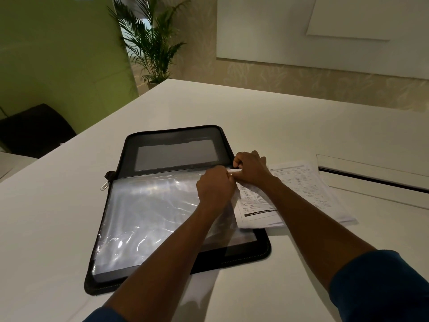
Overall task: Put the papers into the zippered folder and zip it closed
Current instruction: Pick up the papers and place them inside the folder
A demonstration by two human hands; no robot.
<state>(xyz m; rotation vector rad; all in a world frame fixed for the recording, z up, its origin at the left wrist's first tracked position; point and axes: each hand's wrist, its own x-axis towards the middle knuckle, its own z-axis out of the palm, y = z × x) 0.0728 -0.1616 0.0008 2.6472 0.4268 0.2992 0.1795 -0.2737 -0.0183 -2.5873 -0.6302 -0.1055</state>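
Observation:
A black zippered folder (257, 252) lies open on the white table, its far flap (174, 138) raised. Clear plastic sleeves (148, 210) cover its near half. Printed papers (304, 189) lie to the right, their left edge over the folder's right side. My left hand (216, 187) pinches the top right corner of the plastic sleeves. My right hand (249, 168) grips the top edge of the papers right beside it. The zipper pulls (105, 185) hang at the folder's left spine.
The white table (278, 117) stretches ahead and to the right. A flat white box with a dark slot (376, 175) sits at the right. A dark chair (34, 129) stands at the left, and a potted palm (153, 43) beyond the table's far corner.

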